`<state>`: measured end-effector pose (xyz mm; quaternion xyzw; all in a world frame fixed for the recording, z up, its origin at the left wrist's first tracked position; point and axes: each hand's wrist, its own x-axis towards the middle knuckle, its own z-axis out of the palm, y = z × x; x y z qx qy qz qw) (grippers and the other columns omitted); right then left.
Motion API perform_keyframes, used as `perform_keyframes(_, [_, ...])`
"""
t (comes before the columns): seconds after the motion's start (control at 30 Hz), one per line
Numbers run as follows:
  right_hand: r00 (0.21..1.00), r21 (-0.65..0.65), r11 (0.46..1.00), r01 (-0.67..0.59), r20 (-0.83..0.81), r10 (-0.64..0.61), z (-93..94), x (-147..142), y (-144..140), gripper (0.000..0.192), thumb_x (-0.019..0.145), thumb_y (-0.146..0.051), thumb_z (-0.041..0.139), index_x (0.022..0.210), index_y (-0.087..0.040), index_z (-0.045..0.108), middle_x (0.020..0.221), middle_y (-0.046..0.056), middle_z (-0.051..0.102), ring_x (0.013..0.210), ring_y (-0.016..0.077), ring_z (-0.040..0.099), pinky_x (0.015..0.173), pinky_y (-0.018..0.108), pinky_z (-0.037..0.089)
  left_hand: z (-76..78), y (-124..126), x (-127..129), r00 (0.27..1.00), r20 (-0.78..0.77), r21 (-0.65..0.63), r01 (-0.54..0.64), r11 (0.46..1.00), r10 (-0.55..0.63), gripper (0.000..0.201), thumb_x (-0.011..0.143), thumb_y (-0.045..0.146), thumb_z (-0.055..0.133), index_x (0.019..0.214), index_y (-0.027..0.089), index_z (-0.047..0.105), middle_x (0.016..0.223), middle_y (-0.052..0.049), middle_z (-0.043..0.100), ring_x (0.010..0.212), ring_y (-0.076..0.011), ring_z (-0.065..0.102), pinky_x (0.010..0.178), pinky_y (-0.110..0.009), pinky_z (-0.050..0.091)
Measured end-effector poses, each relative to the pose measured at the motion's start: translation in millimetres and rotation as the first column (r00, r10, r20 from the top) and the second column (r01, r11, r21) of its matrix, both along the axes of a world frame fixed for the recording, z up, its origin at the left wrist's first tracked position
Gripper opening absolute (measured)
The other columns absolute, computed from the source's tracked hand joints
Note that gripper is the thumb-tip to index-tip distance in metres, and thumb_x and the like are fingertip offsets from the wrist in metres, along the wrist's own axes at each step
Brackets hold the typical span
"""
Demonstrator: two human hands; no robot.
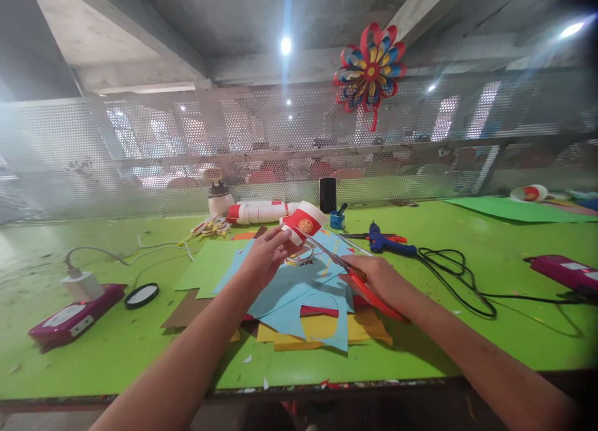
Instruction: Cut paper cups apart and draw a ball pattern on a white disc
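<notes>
My left hand (267, 256) grips a red and white paper cup (304, 223) with a round yellow emblem, tilted on its side above the table. In my right hand (374, 278) are red-handled scissors (343, 262), their blades pointing up and left against the cup's lower edge. Whether the blades cut into the cup wall I cannot tell. Beneath both hands lies a heap of coloured paper: light blue sheets (280, 294), one with a rounded cutout, over yellow paper (322, 339), brown paper (191, 312) and green sheets (210, 263).
A blue glue gun (390, 241) with a black cord lies at right. Purple power strips (77, 322) (567, 272) flank the work. Behind are stacked cups (264, 212), a blue jar (337, 220) and a black upright object (327, 194). A paper flower (371, 73) hangs on the mesh screen.
</notes>
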<state>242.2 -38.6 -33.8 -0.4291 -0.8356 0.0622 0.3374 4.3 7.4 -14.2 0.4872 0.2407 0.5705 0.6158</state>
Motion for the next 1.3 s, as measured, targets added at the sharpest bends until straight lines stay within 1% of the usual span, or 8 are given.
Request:
perform_keyframes(0.27, [1.000,-0.086,0.996,0.003,-0.013,-0.005,-5.2,1.2,5.1,0.031,0.086,-0.035,0.055,0.106,-0.019,0.073,0.093,0.007,0.077,0.078,0.0271,0.071,0.070,0.035,0.054,-2.1,-0.9,5.6,0.997,0.016,0.015,-0.074,0.997,0.073,0.042,0.071,0.021,0.078,0.108,0.005,0.067,0.107,-0.018,0.070,0.094,-0.0272,0.069,0.091,-0.045,0.053])
perform_keyframes(0.4, [0.999,-0.103,0.994,0.028,-0.013,-0.029,-5.8,0.5,5.0,0.035,0.086,-0.037,0.055,0.110,-0.019,0.073,0.091,0.008,0.078,0.076,0.0276,0.071,0.067,0.035,0.054,-3.5,-0.9,6.1,0.996,0.022,-0.006,-0.086,0.996,0.086,0.036,0.072,0.021,0.077,0.103,0.005,0.068,0.103,-0.018,0.071,0.090,-0.0256,0.069,0.090,-0.044,0.053])
perform_keyframes(0.57, [1.000,-0.101,0.995,0.022,0.001,-0.022,-5.4,1.5,4.9,0.036,0.087,-0.039,0.056,0.112,-0.019,0.072,0.101,0.008,0.077,0.085,0.0282,0.071,0.073,0.035,0.053,-2.6,-1.7,7.0,0.995,0.022,-0.049,-0.099,0.994,0.100,0.028,0.074,0.017,0.074,0.099,0.006,0.068,0.101,-0.017,0.071,0.088,-0.0234,0.068,0.087,-0.042,0.055])
perform_keyframes(0.73, [0.999,-0.083,0.996,0.039,0.033,-0.037,-5.6,3.1,5.0,0.037,0.086,-0.041,0.057,0.110,-0.018,0.073,0.086,0.008,0.077,0.073,0.0268,0.070,0.067,0.034,0.052,-2.2,-2.5,7.0,0.996,0.016,-0.055,-0.091,0.994,0.092,0.026,0.075,0.017,0.074,0.097,0.007,0.069,0.101,-0.016,0.071,0.087,-0.0222,0.068,0.087,-0.040,0.055])
perform_keyframes(0.87, [0.997,-0.063,0.996,0.058,0.052,-0.055,-6.7,2.8,3.5,0.037,0.087,-0.042,0.055,0.109,-0.019,0.073,0.084,0.009,0.077,0.072,0.0283,0.070,0.065,0.035,0.051,-3.1,-1.3,6.4,0.995,0.016,-0.048,-0.093,0.994,0.094,0.026,0.075,0.019,0.075,0.098,0.008,0.068,0.100,-0.016,0.071,0.088,-0.0221,0.068,0.087,-0.041,0.055])
perform_keyframes(0.97, [0.996,-0.064,0.995,0.072,0.056,-0.068,-7.1,1.8,2.2,0.036,0.088,-0.043,0.053,0.108,-0.020,0.072,0.085,0.010,0.077,0.071,0.0292,0.070,0.064,0.036,0.051,-2.9,-0.3,5.6,0.995,0.013,-0.037,-0.098,0.995,0.098,0.029,0.073,0.020,0.076,0.098,0.007,0.068,0.102,-0.016,0.071,0.089,-0.0231,0.068,0.087,-0.041,0.055])
perform_keyframes(1.13, [0.999,-0.088,0.995,0.037,0.028,-0.034,-3.5,-1.1,0.7,0.032,0.089,-0.039,0.053,0.109,-0.021,0.072,0.097,0.007,0.077,0.083,0.0278,0.071,0.073,0.035,0.054,-2.5,0.0,4.9,0.992,-0.013,-0.006,-0.126,0.992,0.126,0.040,0.071,0.021,0.077,0.108,0.007,0.068,0.104,-0.016,0.071,0.088,-0.0237,0.068,0.085,-0.041,0.054])
perform_keyframes(1.3, [1.000,-0.113,0.993,0.023,0.005,-0.023,-1.4,-2.5,0.9,0.035,0.088,-0.038,0.053,0.111,-0.019,0.072,0.096,0.008,0.078,0.081,0.0289,0.072,0.071,0.037,0.055,-5.8,-1.8,9.2,0.985,-0.057,0.028,-0.161,0.986,0.163,0.051,0.068,0.023,0.080,0.115,0.007,0.066,0.097,-0.014,0.073,0.087,-0.0251,0.069,0.084,-0.042,0.052])
